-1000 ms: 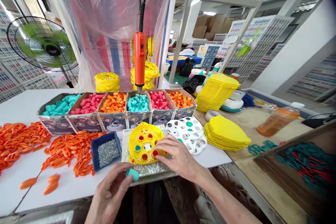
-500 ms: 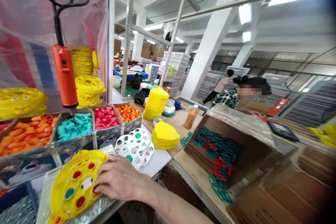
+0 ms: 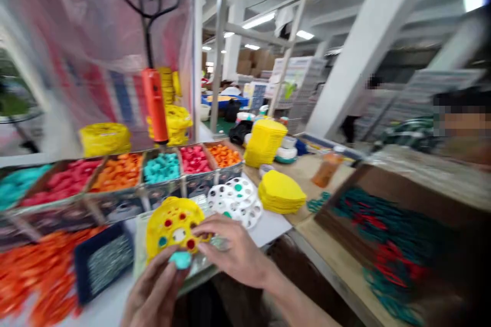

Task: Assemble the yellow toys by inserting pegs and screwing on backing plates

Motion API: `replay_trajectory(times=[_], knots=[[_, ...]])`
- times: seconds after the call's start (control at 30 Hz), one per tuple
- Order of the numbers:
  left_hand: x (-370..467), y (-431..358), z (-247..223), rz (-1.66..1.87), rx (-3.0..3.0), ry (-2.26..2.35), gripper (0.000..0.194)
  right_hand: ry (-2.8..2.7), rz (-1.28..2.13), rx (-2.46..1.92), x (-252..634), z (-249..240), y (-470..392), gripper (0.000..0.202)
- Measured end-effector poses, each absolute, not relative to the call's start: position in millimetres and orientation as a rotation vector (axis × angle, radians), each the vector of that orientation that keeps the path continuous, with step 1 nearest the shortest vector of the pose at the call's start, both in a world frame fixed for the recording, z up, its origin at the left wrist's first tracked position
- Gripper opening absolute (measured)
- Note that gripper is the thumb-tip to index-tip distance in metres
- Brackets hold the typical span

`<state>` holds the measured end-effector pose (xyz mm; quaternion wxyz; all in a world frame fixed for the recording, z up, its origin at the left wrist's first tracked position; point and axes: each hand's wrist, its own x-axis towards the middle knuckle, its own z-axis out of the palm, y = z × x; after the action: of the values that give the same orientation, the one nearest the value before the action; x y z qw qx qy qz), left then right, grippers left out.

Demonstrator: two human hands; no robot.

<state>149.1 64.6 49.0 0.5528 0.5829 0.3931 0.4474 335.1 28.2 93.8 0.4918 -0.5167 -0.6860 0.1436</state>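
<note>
A round yellow plastic plate [image 3: 155, 222] with holes lies in front of me; red and teal pieces show in several of its holes. My left hand [image 3: 155, 286] is closed on a small teal plastic cap [image 3: 180, 260], at the plate's near edge. My right hand [image 3: 233, 250] reaches over the plate's right side, fingers curled with the tips at a hole there. What those fingertips hold, if anything, is hidden. White plastic discs with holes [image 3: 249, 209] lie just beyond the right hand.
Along the back, cardboard bins hold teal caps [image 3: 161, 167], pink caps and orange caps [image 3: 117, 171]. An orange electric screwdriver [image 3: 154, 104] hangs above. Left: a blue tray of screws [image 3: 109, 263] and orange pieces [image 3: 38, 271]. Right: yellow stacks [image 3: 282, 191], a bottle, a carton [image 3: 383, 184] and a person.
My left hand has come into view with a teal cap. My right hand stays at the plate's right side. The view has turned left, bringing in more bins and the orange pieces.
</note>
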Motion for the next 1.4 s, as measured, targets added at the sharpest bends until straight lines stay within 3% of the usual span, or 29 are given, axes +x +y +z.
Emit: replay_trajectory(times=[0.13, 0.27, 0.47, 0.7, 0.87, 1.07, 1.23, 1.4], knots=[[157.6, 56.1, 58.3, 0.971, 0.682, 0.804, 0.043, -1.634, 0.477, -1.229, 331.6, 97.5, 12.7, 0.030], [166.6, 49.0, 63.3, 0.956, 0.551, 0.721, 0.040, -1.646, 0.395, -1.227, 322.8, 93.4, 9.7, 0.030], [162.0, 45.0, 50.0, 1.161, 0.891, 0.830, 0.039, -1.632, 0.274, -1.229, 316.3, 81.0, 6.9, 0.016], [155.6, 39.4, 39.4, 1.353, 1.442, 0.986, 0.031, -1.576, 0.281, -1.271, 304.2, 67.6, -1.3, 0.020], [152.8, 44.2, 33.0, 1.443, 1.776, 1.007, 0.035, -1.518, 0.335, -1.318, 303.4, 69.6, -1.9, 0.016], [146.6, 50.3, 24.6, 1.475, 2.100, 1.026, 0.048, -1.544, 0.295, -1.310, 295.4, 69.6, -2.0, 0.013], [149.1, 48.6, 22.1, 1.494, 2.196, 0.986, 0.046, -1.561, 0.238, -1.318, 293.2, 68.0, -0.6, 0.009], [146.2, 45.9, 22.4, 1.422, 2.183, 1.033, 0.046, -1.626, 0.105, -1.416, 325.3, 69.6, 22.6, 0.020]])
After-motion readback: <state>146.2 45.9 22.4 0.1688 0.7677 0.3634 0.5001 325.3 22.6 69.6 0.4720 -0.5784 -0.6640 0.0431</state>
